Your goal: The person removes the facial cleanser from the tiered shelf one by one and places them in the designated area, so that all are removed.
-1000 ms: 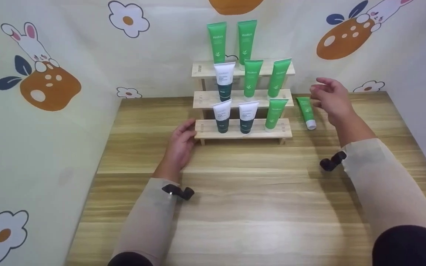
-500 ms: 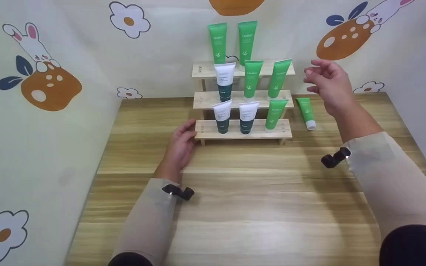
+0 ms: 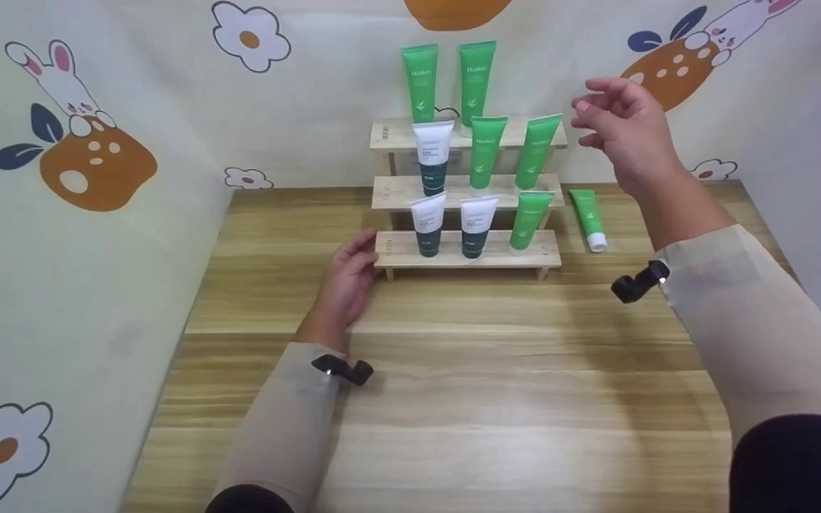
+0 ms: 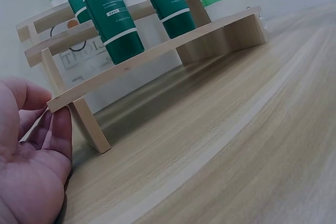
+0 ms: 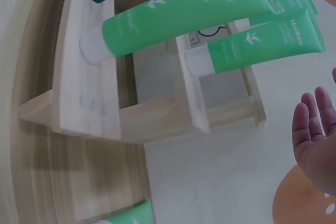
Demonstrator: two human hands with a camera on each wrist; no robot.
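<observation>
Nearest, the counter [image 3: 453,342] is being covered at its two sides by beige sleeves [image 3: 720,299], and a small black device [image 3: 343,369] is being worn at each wrist. Ahead of the left sleeve, the left hand [image 3: 343,278] is being kept where it was a second ago: the left end of the bottom shelf [image 3: 395,249] of a wooden stand [image 4: 92,124] is being pinched, thumb above and fingers beneath. Just to the right of that hand, two white-and-dark-green tubes [image 3: 428,226] and, past them, a green tube [image 3: 530,222] are being held upright on the same shelf. Farther right, nearer the person than the right hand [image 3: 628,132], a lying green tube [image 3: 586,214] is being borne by the counter, its white cap pointed toward the person; its place is being left unchanged.

The right hand is being held in the air to the right of the stand, fingers loosely bent and thumb apart; since a second ago it has been raised from just beside the lying tube. To its left, one white-and-dark-green tube and two green ones are being carried upright by the middle shelf [image 3: 391,189], and two more green tubes by the top shelf [image 3: 390,134], all arranged as before. Beyond, the patterned backdrop [image 3: 325,107] is being seen.
</observation>
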